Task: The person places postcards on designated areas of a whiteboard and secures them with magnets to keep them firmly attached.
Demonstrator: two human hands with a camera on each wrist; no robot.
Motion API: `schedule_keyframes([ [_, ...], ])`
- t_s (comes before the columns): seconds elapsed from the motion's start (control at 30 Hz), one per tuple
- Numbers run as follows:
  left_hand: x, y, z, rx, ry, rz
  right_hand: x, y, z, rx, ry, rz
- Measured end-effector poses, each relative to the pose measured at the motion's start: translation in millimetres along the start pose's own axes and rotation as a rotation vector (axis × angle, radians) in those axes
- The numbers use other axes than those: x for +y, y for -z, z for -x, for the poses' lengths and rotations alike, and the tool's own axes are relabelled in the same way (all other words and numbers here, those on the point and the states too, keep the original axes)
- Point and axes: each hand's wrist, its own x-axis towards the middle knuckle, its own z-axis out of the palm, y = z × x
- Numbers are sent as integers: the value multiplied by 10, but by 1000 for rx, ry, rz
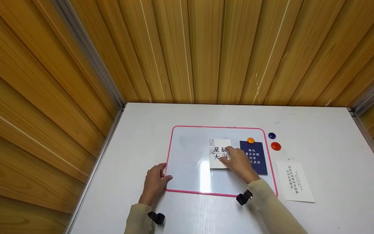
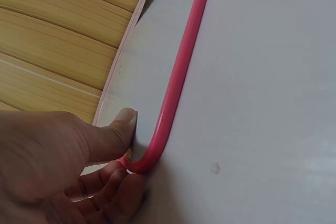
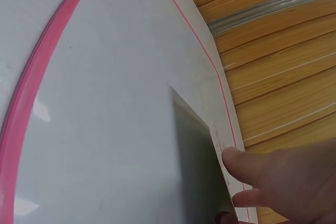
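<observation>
white card (image 1: 218, 153): long axis front-to-back, left of nearer right hand (image 1: 239, 162)
right hand: pinching white card
left hand (image 1: 154, 182): gripping whiteboard rim (image 1: 218, 127)

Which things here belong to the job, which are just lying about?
Likely in the job:
whiteboard, gripped by the left hand
white card, held by the right hand
navy card and orange disc, on the whiteboard

Lying about, untouched (possibly for later):
blue disc
red disc
second white card, right of the whiteboard
</observation>
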Motion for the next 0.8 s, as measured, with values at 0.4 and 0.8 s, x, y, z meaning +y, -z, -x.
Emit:
schedule_keyframes([
  [0.4,0,-4,-10,-15,35,11,-128,-67,45,-7,-51,67],
  [0.8,4,3,-15,-13,27,3,-154,-144,43,41,-24,125],
])
